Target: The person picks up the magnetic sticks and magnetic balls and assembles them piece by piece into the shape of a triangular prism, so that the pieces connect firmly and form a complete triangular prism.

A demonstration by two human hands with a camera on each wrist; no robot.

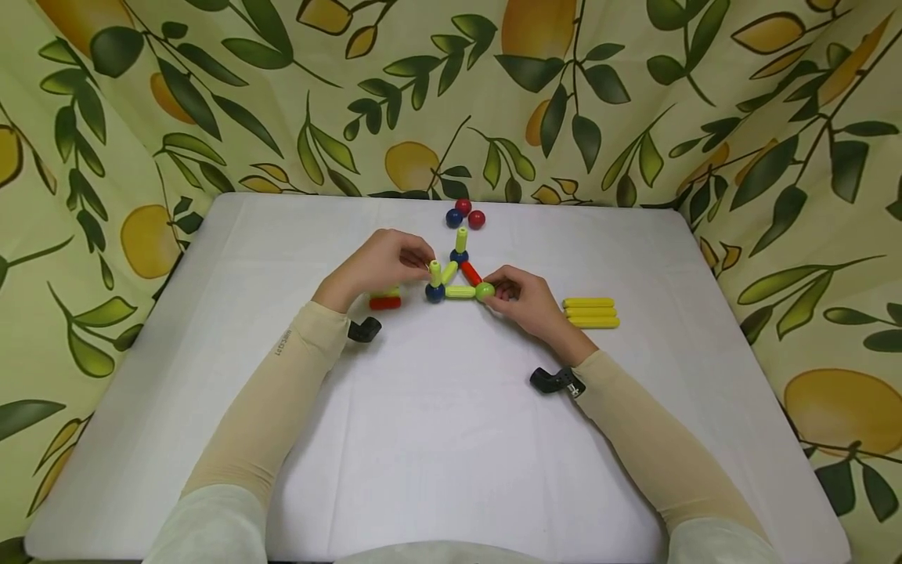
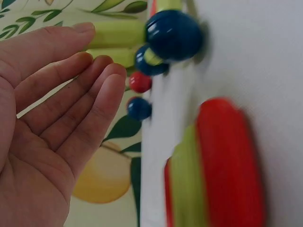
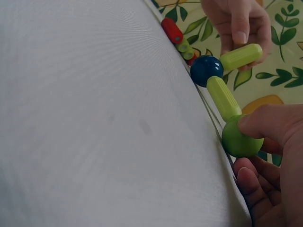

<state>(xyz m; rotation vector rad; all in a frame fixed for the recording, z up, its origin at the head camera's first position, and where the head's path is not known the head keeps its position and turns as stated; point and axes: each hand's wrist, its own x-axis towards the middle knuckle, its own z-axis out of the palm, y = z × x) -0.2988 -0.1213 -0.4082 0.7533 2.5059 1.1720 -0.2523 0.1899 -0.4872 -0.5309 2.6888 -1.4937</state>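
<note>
A triangle of rods and balls lies mid-table. Its corners are a near blue ball, a far blue ball and a green ball. Green rods and a red rod join them. An upright green rod stands on the near blue ball, and another green rod on the far one. My left hand is beside the near upright rod, fingers loosely extended, thumb tip close to its top. With thumb and fingers, my right hand grips the green ball.
Beyond the triangle sit a loose blue ball and two red balls. Red and green rods lie under the left wrist. Several yellow rods are stacked at right. A patterned curtain hangs behind the table.
</note>
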